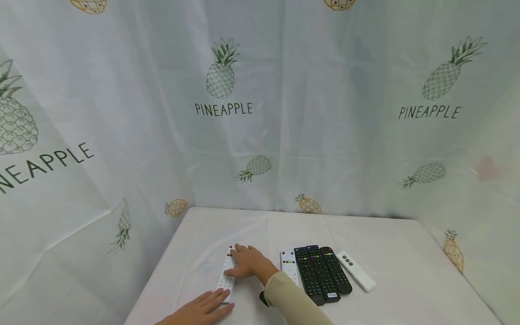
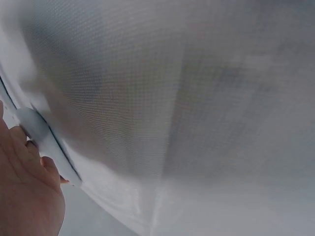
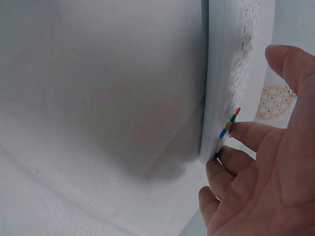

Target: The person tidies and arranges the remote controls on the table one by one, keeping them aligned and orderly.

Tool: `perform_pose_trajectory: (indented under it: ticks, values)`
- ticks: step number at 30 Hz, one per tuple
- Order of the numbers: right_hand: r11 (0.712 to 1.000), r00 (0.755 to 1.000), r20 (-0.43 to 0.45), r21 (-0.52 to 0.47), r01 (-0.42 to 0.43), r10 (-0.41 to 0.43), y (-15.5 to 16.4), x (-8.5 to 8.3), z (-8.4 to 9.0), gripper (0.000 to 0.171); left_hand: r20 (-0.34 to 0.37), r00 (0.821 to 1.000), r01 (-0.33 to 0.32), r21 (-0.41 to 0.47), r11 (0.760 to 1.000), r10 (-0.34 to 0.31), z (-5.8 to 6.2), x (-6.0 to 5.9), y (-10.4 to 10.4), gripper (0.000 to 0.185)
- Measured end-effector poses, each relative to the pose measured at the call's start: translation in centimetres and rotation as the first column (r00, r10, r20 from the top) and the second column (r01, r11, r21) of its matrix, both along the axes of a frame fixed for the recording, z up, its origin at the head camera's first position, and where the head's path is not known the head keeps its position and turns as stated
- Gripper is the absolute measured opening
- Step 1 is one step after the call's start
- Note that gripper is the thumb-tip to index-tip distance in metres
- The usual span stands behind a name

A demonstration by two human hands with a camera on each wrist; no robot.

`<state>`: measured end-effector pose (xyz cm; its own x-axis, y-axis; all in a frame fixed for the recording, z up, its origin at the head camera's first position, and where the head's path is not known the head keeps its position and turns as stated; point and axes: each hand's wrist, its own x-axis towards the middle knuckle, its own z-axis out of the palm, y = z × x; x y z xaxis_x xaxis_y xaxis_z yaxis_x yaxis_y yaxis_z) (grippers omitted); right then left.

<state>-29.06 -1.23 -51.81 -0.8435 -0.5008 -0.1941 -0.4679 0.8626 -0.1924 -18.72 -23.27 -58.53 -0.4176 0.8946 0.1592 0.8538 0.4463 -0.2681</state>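
Observation:
A white remote (image 1: 225,280) with small coloured buttons lies on the white tablecloth (image 1: 390,253), left of centre. My right hand (image 1: 248,262) reaches across and rests on its far half; the fingertips (image 3: 231,130) touch the remote's (image 3: 236,59) side by the coloured buttons, and the thumb stands apart. My left hand (image 1: 203,307) lies flat at the near edge, fingers straight and touching the remote's near end (image 2: 44,140). In the left wrist view the left hand (image 2: 24,191) shows against that end.
To the right lie another white remote (image 1: 289,264), two black remotes (image 1: 310,273) (image 1: 335,270) and a slim white remote (image 1: 356,270), side by side. A pineapple-print curtain (image 1: 223,108) hangs behind and to both sides of the table.

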Motion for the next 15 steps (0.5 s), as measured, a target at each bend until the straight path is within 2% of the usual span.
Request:
perform_pose_trajectory:
  ticks: [4,8,11,15]
  values:
    - [1.0,1.0,0.023,-0.03,-0.007,0.007,-0.7,0.3,-0.6,0.079,0.043,0.998,-0.041,-0.022,0.999,0.042,-0.5,0.4,-0.7,0.072]
    - [0.999,1.0,0.005,-0.028,-0.021,0.021,-1.1,0.3,-0.7,0.079,0.019,0.998,-0.059,-0.007,0.998,0.059,-0.5,0.6,-1.2,0.073]
    - [1.0,1.0,-0.006,-0.017,-0.026,0.026,-1.3,0.0,-0.5,0.078,0.004,0.999,-0.054,0.015,0.998,0.054,-0.2,0.7,-1.3,0.075]
    - [0.999,0.999,-0.02,-0.015,-0.035,0.035,-1.5,-0.2,-0.3,0.078,0.03,0.998,-0.049,0.053,0.997,0.047,0.5,0.8,-1.4,0.077]
